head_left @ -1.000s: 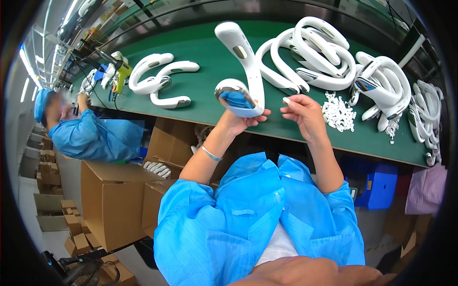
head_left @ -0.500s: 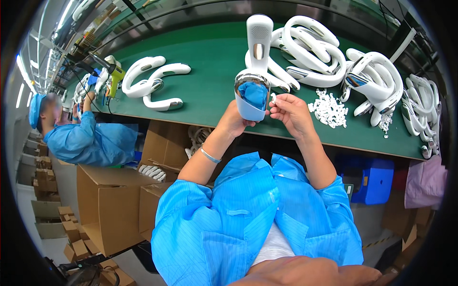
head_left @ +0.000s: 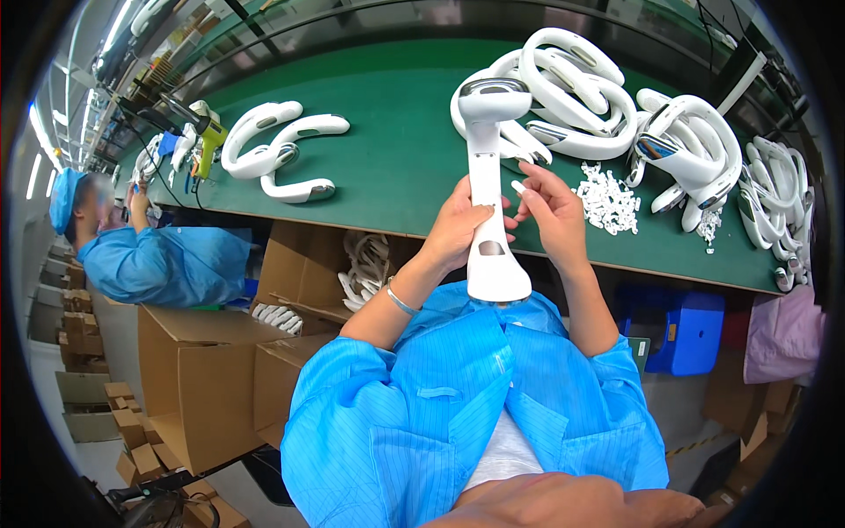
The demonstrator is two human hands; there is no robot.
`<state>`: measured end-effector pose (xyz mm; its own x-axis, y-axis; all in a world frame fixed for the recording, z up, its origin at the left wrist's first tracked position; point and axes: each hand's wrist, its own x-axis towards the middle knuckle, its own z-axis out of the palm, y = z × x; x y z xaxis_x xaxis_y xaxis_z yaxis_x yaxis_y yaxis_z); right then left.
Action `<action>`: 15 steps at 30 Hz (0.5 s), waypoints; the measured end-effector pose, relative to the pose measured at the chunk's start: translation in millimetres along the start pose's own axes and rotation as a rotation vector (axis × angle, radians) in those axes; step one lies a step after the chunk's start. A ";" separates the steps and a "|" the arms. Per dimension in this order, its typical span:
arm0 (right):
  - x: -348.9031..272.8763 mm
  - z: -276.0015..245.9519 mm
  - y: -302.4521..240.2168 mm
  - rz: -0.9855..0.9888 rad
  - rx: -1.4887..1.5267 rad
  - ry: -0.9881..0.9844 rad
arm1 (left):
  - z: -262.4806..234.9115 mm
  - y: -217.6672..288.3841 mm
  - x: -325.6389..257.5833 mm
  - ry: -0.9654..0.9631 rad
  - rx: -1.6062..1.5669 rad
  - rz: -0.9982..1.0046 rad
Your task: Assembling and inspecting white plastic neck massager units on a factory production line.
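Observation:
A white handheld device (head_left: 485, 180), with a chrome-edged wide head at its far end and a flared white foot at its near end, stands out in front of my chest. My left hand (head_left: 456, 231) is closed around its middle, thumb across the front. Just to its right, my right hand (head_left: 556, 211) pinches a small white plastic piece (head_left: 518, 187) between thumb and fingers, close beside the device. A pile of similar small white pieces (head_left: 609, 201) lies on the green bench top (head_left: 387, 132), right of my right hand.
White curved bands (head_left: 576, 92) are heaped behind the device, with more curved parts (head_left: 691, 150) at the right. Two bands (head_left: 282, 151) lie to the left. Open cardboard boxes (head_left: 207, 387) stand below the bench. At far left a co-worker in blue (head_left: 163, 260) sits at the bench.
The device has been turned over in my left hand: its blue-filled opening no longer shows, and its wide chrome-edged head is now at the far end. My right hand has stayed close by.

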<state>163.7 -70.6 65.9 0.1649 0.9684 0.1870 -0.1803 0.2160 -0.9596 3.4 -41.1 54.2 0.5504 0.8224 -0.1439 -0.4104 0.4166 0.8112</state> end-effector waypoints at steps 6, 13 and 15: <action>-12.0 -19.9 0.4 0.202 0.219 -0.129 | 5.2 9.1 -7.3 0.031 0.019 0.042; -24.7 -7.2 9.9 0.091 0.062 -0.009 | 8.1 -4.7 -9.3 -0.135 -0.038 0.116; -26.9 0.9 28.7 0.115 0.219 0.134 | 12.8 -9.7 -9.1 -0.143 -0.007 0.167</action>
<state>153.3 -90.3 33.5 0.2556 0.9661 0.0358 -0.4082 0.1414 -0.9019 11.7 -57.5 54.9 0.5718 0.8170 0.0750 -0.5093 0.2818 0.8132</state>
